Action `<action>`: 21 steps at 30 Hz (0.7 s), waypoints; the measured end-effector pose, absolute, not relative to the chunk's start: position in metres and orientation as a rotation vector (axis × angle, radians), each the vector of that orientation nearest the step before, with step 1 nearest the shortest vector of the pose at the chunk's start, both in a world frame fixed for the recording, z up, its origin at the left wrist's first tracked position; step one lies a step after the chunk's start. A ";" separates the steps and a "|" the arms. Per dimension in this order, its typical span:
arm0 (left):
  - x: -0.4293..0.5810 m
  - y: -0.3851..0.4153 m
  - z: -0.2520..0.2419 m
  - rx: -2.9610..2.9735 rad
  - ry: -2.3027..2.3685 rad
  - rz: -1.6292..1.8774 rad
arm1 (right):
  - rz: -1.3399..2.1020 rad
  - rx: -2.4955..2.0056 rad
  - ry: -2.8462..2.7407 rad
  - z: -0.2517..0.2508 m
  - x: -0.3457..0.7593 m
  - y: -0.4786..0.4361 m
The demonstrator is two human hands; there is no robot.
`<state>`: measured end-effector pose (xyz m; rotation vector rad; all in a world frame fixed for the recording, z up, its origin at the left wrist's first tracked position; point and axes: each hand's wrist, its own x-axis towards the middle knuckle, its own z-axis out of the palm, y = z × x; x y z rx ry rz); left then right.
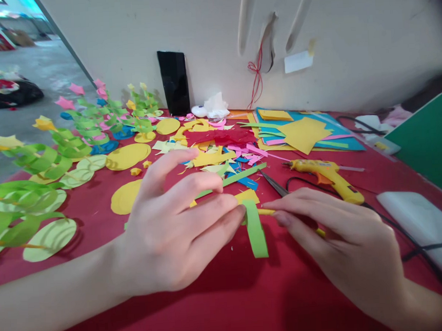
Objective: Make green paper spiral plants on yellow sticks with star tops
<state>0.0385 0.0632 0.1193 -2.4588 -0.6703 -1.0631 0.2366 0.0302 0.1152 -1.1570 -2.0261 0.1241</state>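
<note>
My left hand [183, 225] has its fingertips pinched together at a light green paper strip [257, 234], which hangs down in a fold in front of the red table. The very tips are partly hidden. From the right, my right hand [341, 233] grips a thin yellow paper stick [266, 212] between thumb and finger; its near end touches or sits just behind the green strip. A pair of scissors [275, 184] points its blades up and left beyond my right hand. Its handles are hidden, so I cannot tell whether that hand also holds them.
Paper flowers [52, 153] with curled green stems stand at the left. Yellow paper discs [126, 196] lie near my left hand. Paper scraps [213, 158] cover the middle. A yellow glue gun [326, 173] lies right, with cables around it. A black phone [174, 83] leans on the wall.
</note>
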 end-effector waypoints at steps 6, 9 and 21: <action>0.037 0.062 0.118 -2.452 -0.678 -1.058 | 0.124 -1.157 -2.044 0.113 0.237 0.030; 0.036 0.062 0.118 -2.470 -0.658 -1.038 | 0.144 -1.159 -2.040 0.114 0.236 0.031; 0.034 0.062 0.123 -2.492 -0.650 -1.034 | 0.156 -1.127 -2.057 0.117 0.238 0.029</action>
